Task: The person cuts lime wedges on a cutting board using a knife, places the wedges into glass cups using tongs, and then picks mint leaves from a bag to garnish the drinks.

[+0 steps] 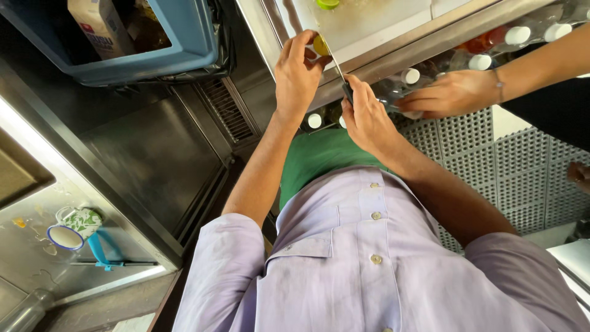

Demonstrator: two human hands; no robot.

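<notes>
At the near edge of the white cutting board (369, 24), the left hand (298, 77) pinches a yellow-green citrus piece (320, 45) while the right hand (367, 117) grips a knife (337, 66) against it, mid-slice; a co-worker's hand (452, 93) reaches among bottles (410, 76) beside.

Tan carton (98, 27) — in blue bin (190, 43)

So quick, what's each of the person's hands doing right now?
Left hand: closed on a small yellow-green citrus piece on the white cutting board.
Right hand: closed on a dark-handled knife.
</notes>
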